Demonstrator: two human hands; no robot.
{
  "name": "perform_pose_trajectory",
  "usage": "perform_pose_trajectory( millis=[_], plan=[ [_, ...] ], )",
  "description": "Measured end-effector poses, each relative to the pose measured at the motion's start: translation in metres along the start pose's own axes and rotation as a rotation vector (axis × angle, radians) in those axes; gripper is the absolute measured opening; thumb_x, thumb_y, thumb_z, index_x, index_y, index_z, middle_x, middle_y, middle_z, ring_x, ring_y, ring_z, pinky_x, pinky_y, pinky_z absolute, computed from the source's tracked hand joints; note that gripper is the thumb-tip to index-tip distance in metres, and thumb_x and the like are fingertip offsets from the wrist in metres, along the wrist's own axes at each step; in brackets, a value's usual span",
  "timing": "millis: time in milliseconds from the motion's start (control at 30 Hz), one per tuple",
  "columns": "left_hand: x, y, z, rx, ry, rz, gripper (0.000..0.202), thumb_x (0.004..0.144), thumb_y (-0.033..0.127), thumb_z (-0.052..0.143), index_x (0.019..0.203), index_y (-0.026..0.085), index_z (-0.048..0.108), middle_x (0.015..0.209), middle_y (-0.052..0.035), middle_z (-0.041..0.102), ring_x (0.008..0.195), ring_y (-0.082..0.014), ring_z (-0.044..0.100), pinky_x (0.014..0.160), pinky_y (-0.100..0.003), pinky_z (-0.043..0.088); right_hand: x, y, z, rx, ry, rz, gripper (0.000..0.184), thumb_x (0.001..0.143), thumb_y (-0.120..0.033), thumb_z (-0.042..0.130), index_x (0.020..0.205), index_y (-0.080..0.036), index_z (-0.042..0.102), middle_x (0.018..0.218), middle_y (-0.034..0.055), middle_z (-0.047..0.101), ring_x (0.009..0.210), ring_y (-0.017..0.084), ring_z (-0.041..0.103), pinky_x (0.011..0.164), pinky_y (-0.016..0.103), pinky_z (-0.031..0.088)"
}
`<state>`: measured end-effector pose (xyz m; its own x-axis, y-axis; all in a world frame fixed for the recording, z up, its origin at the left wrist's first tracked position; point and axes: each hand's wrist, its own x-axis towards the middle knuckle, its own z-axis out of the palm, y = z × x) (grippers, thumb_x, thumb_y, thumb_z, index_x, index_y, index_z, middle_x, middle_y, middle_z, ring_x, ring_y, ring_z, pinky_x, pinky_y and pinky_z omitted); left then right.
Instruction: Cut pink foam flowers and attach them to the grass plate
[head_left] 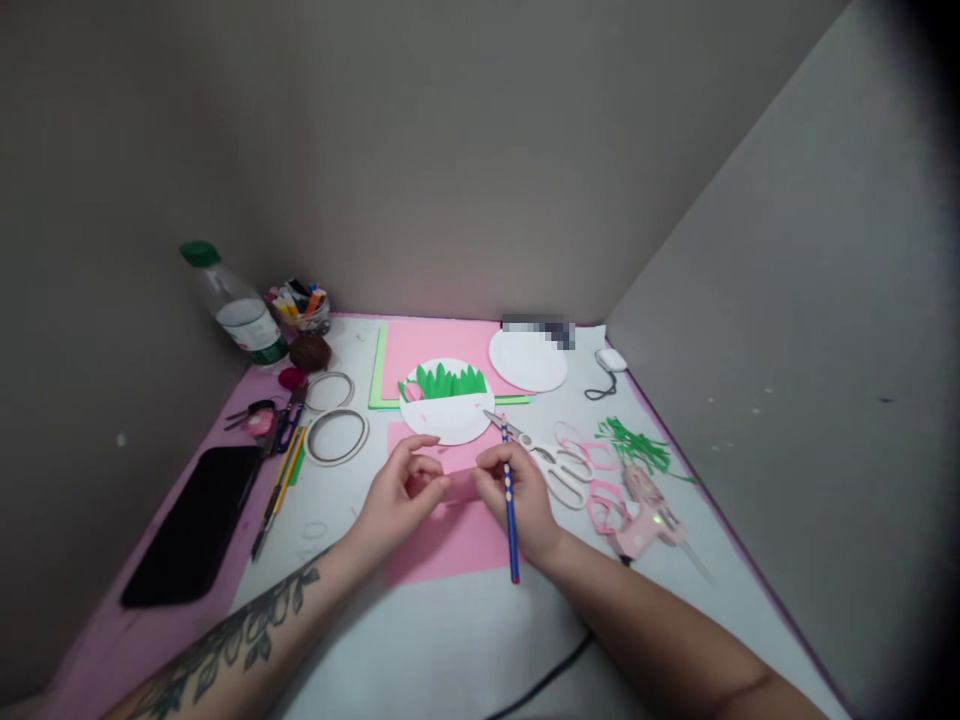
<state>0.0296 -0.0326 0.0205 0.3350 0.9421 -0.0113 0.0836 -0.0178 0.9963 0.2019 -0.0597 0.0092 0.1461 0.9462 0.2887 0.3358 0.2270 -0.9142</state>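
Between my two hands is a small piece of pink paper, held above a larger pink sheet. My left hand pinches its left end between thumb and fingers. At the other end, my right hand grips the paper with thumb and forefinger, and a blue pencil is tucked through the same hand, pointing toward me. Just beyond my hands lies a white paper plate bearing green paper grass and a pink paper flower. White-handled scissors rest right of my right hand.
A pink glue gun, pink scraps and green strips lie at right. Another white plate is at the back. On the left are tape rolls, a black phone, a bottle and a marker cup.
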Motion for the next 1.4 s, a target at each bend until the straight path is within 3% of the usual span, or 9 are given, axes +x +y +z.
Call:
perform_pose_trajectory(
  millis=[200, 467, 767, 867, 967, 1067, 1167, 1267, 1400],
  plan=[
    [-0.002, 0.001, -0.002, 0.246, 0.046, 0.107, 0.011, 0.081, 0.024, 0.057, 0.082, 0.017, 0.065, 0.083, -0.0043, 0.067, 0.076, -0.0148, 0.062, 0.071, -0.027, 0.049, -0.004, -0.001, 0.001, -0.007, -0.070, -0.022, 0.006, 0.079, -0.023, 0.057, 0.080, -0.023, 0.052, 0.069, -0.0014, 0.056, 0.063, 0.015, 0.053, 0.059, 0.028, 0.045],
    [-0.003, 0.003, -0.001, 0.306, 0.064, 0.206, 0.011, 0.080, 0.023, 0.061, 0.084, 0.018, 0.069, 0.083, -0.0049, 0.070, 0.079, -0.0160, 0.064, 0.074, -0.028, 0.051, 0.000, 0.001, -0.001, -0.053, -0.109, -0.108, 0.003, 0.081, -0.021, 0.055, 0.082, -0.023, 0.053, 0.073, -0.0001, 0.059, 0.066, 0.016, 0.056, 0.063, 0.028, 0.046],
    [0.006, 0.002, -0.021, 0.334, 0.394, 0.266, 0.016, 0.078, 0.028, 0.066, 0.092, 0.020, 0.068, 0.090, -0.0040, 0.069, 0.084, -0.0170, 0.063, 0.077, -0.029, 0.050, -0.005, -0.007, -0.015, -0.626, -0.713, -0.139, 0.036, 0.077, -0.009, 0.049, 0.106, -0.025, 0.063, 0.078, 0.0032, 0.069, 0.070, 0.020, 0.062, 0.062, 0.025, 0.040],
    [0.006, 0.004, -0.024, 0.346, 0.368, 0.338, 0.009, 0.080, 0.027, 0.064, 0.084, 0.020, 0.067, 0.084, -0.0035, 0.068, 0.083, -0.0167, 0.062, 0.077, -0.029, 0.049, 0.000, -0.017, -0.035, -0.737, -0.636, -0.073, 0.046, 0.082, -0.012, 0.046, 0.125, -0.027, 0.054, 0.095, 0.0065, 0.071, 0.080, 0.021, 0.064, 0.067, 0.027, 0.041],
    [0.005, 0.009, -0.024, 0.375, 0.333, 0.393, 0.009, 0.083, 0.027, 0.061, 0.080, 0.020, 0.066, 0.078, -0.0028, 0.065, 0.079, -0.0161, 0.061, 0.075, -0.029, 0.048, 0.015, -0.017, -0.064, -1.109, -0.432, 0.111, 0.030, 0.085, -0.015, 0.045, 0.110, -0.016, 0.061, 0.095, 0.0148, 0.068, 0.089, 0.028, 0.062, 0.069, 0.032, 0.040],
    [0.003, 0.014, -0.024, 0.431, 0.370, 0.443, 0.009, 0.083, 0.026, 0.060, 0.078, 0.021, 0.066, 0.081, -0.0031, 0.059, 0.082, -0.0161, 0.058, 0.078, -0.030, 0.047, 0.025, -0.006, -0.087, -1.327, -0.445, 0.196, 0.019, 0.084, -0.019, 0.050, 0.095, -0.012, 0.063, 0.098, 0.0182, 0.066, 0.094, 0.032, 0.059, 0.071, 0.034, 0.039],
    [0.002, 0.020, -0.023, 0.495, 0.465, 0.460, 0.009, 0.082, 0.023, 0.060, 0.076, 0.021, 0.067, 0.098, -0.0057, 0.054, 0.099, -0.0193, 0.054, 0.091, -0.036, 0.043, 0.025, 0.009, -0.097, -1.342, -0.507, 0.229, 0.022, 0.084, -0.023, 0.051, 0.098, -0.012, 0.062, 0.099, 0.0168, 0.066, 0.096, 0.031, 0.058, 0.072, 0.033, 0.039],
    [0.002, 0.022, -0.023, 0.423, 0.413, 0.421, 0.010, 0.083, 0.023, 0.057, 0.076, 0.020, 0.063, 0.107, -0.0071, 0.056, 0.113, -0.0219, 0.051, 0.099, -0.038, 0.038, 0.023, 0.016, -0.097, -1.301, -0.503, 0.233, 0.022, 0.081, -0.023, 0.052, 0.096, -0.012, 0.063, 0.102, 0.0172, 0.065, 0.098, 0.030, 0.058, 0.073, 0.033, 0.038],
    [0.004, 0.020, -0.024, 0.132, 0.286, 0.228, 0.010, 0.084, 0.029, 0.057, 0.083, 0.019, 0.060, 0.084, -0.0036, 0.065, 0.088, -0.0181, 0.062, 0.082, -0.031, 0.047, 0.025, 0.012, -0.099, -1.226, -0.475, 0.271, 0.018, 0.077, -0.027, 0.053, 0.084, -0.014, 0.063, 0.090, 0.0158, 0.067, 0.083, 0.027, 0.061, 0.064, 0.031, 0.037]
  ],
)
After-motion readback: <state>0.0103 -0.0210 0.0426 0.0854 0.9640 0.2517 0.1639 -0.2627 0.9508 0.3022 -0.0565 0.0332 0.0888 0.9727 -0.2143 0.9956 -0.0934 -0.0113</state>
